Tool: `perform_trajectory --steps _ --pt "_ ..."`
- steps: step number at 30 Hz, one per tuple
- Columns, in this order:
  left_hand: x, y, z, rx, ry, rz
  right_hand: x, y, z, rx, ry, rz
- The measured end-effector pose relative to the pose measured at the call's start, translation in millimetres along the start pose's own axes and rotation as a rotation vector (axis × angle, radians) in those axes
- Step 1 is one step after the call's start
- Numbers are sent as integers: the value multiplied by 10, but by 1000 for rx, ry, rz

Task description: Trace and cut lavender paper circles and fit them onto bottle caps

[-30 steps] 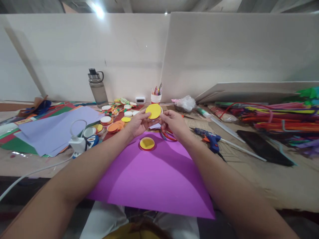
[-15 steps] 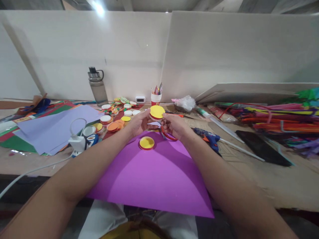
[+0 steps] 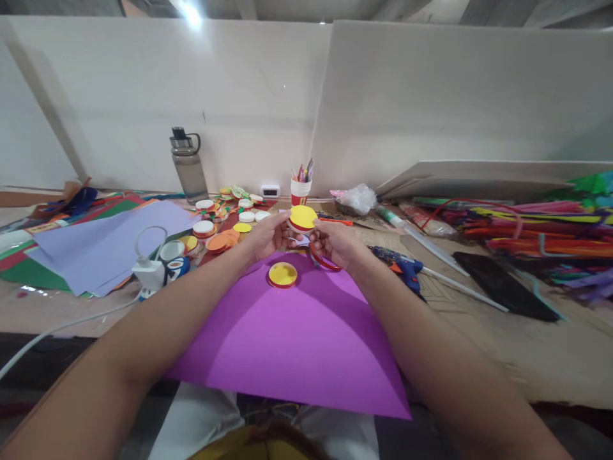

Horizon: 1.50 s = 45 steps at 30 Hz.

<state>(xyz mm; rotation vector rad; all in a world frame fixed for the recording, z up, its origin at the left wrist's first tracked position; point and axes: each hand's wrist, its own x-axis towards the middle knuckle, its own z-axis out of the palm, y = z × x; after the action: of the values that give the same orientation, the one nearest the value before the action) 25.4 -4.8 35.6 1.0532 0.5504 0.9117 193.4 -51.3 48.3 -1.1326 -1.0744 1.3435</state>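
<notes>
Between my left hand (image 3: 272, 237) and my right hand (image 3: 335, 241) is a round lid (image 3: 302, 218) with a yellow top and a red rim, raised above the sheet. Fingers of both hands grip its edge from either side. Under my right hand shows a red loop (image 3: 326, 260), like a scissors handle; whether my fingers hold it is unclear. A second round lid (image 3: 282, 275), yellow inside with a red rim, lies on the purple sheet (image 3: 297, 345) below my hands.
Several round lids (image 3: 218, 243) lie behind my left arm, near a bottle (image 3: 189, 169). Left are lilac sheets (image 3: 96, 249) and a white plug (image 3: 149, 275). Right are a glue gun (image 3: 407, 271), a black flat object (image 3: 502, 284) and coloured strips (image 3: 550, 230). A pen cup (image 3: 301, 190) stands behind.
Both hands keep their grip on the yellow-topped lid, with almost no movement. The whole view has shifted very slightly.
</notes>
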Motion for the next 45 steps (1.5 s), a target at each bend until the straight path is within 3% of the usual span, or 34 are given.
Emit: perform_trajectory --steps 3,5,9,13,18,27,34,39,45 --pt "4 -23 -39 56 -48 50 -5 6 5 33 -35 108" --pt "5 -35 -66 83 -107 38 -7 16 8 -59 -60 77" --pt "8 -56 -102 85 -140 62 8 66 2 -310 50 -97" --pt "4 -80 -93 74 -125 81 43 111 -17 -514 214 -406" --pt "-31 -78 -37 57 -162 37 41 115 -22 -643 116 -641" --pt "-33 -86 18 1 -176 -7 98 171 -91 -792 76 -655" --pt "-69 -111 64 65 -277 108 98 206 -59 -798 -13 -818" --pt "-83 -72 91 25 -226 213 14 139 -35 -747 37 -886" --pt "-82 -26 82 -61 -158 269 38 113 -75 -731 10 -887"
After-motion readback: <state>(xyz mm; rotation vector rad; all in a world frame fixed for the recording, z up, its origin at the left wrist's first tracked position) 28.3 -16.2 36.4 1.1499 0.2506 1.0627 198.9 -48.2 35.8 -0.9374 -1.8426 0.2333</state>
